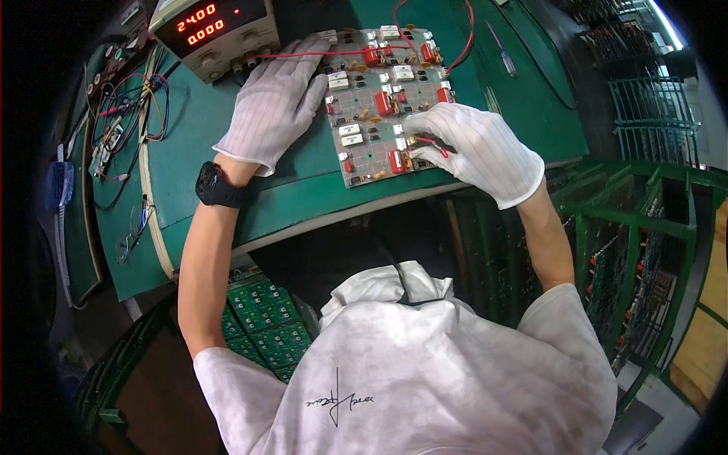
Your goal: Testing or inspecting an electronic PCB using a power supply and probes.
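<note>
A panel of circuit boards (pixel 362 159), populated with red and white block-like parts, lies on the green bench mat. My left hand (pixel 277 106), in a white striped glove, lies flat along the panel's left side, fingers stretched out and fingertips by its upper left corner. Over the panel's lower right part is my right hand (pixel 478 148), gloved the same way. Its thumb and fingers are pinched around a red and black wire lead (pixel 434 144), close to the board; the lead's tip is mostly hidden by the fingers.
A bench power supply (pixel 216 38) with a lit red display stands at the back left; a red wire (pixel 341 54) crosses the panel. Tangled cables (pixel 140 106) lie left, a screwdriver (pixel 506 61) right. Green racks (pixel 629 227) and a stack of boards (pixel 265 326) sit below bench level.
</note>
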`<state>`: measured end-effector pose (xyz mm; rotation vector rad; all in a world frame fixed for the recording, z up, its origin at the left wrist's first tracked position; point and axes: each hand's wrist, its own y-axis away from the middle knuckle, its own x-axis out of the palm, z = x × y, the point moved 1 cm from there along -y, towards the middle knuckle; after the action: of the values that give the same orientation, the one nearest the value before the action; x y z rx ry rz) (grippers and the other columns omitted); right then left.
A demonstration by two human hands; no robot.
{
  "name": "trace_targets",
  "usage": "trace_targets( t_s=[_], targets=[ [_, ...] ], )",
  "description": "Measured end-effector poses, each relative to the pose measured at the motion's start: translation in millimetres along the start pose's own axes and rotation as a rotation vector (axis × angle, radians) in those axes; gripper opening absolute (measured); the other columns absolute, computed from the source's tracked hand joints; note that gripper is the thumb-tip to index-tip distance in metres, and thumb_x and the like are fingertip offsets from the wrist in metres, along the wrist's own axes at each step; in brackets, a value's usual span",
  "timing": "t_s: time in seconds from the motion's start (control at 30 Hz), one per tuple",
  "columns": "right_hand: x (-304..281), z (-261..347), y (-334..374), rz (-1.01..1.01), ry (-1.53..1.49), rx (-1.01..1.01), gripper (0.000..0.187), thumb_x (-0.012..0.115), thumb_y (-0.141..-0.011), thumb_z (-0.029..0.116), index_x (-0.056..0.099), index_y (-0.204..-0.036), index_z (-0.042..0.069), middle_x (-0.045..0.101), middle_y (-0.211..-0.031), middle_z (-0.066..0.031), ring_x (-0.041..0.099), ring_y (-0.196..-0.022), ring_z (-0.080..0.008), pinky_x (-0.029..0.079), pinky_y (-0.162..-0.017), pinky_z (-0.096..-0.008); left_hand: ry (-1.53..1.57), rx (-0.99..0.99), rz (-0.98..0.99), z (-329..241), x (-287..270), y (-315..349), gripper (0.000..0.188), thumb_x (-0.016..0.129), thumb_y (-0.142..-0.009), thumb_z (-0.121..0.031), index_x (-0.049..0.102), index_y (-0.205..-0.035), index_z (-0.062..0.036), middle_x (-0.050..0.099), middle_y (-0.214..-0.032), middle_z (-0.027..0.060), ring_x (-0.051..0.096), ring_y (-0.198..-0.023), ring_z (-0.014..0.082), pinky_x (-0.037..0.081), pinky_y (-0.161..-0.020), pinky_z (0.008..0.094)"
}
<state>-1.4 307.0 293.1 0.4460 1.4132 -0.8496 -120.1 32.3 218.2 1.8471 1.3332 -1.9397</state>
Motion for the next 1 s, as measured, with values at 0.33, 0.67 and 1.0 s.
trace_targets(
  t_s=[0.33,0.67,1.0],
  targets=[
    [-4.1,-4.7,-3.3,0.024,-0.265,0.101,0.014,0.072,-0.092,0.009,0.068,-0.105,0.004,0.074,-0.097,-0.0113,0.074,-0.087,-0.0279,0.059,-0.077,-0.0353,-0.075,0.009,-0.011,1.2,4.5,1.4,0.048,0.052,-0.105,-0.036,0.054,-0.145,-0.0090,0.066,-0.131,0.0177,0.062,-0.123,0.0341,0.045,-0.109,0.0479],
    [23.4,-59.0,-26.5,-0.206,-0.090,0.191,0.024,0.070,-0.098,0.033,0.075,-0.108,0.011,0.075,-0.090,-0.0115,0.071,-0.072,-0.0239,0.054,-0.065,-0.0331,-0.015,0.023,-0.058,-0.9,2.4,-1.5,0.048,0.052,-0.105,-0.036,0.055,-0.144,-0.0091,0.066,-0.132,0.0176,0.061,-0.124,0.0338,0.045,-0.110,0.0471],
    [26.4,-65.1,-31.5,-0.243,0.009,0.095,0.026,0.070,-0.098,0.037,0.075,-0.111,0.015,0.075,-0.086,-0.0078,0.069,-0.065,-0.0221,0.052,-0.061,-0.0305,-0.044,0.002,0.003,1.5,3.5,0.4,0.048,0.052,-0.106,-0.035,0.054,-0.146,-0.0104,0.066,-0.131,0.0175,0.062,-0.122,0.0342,0.045,-0.109,0.0467]
  ],
)
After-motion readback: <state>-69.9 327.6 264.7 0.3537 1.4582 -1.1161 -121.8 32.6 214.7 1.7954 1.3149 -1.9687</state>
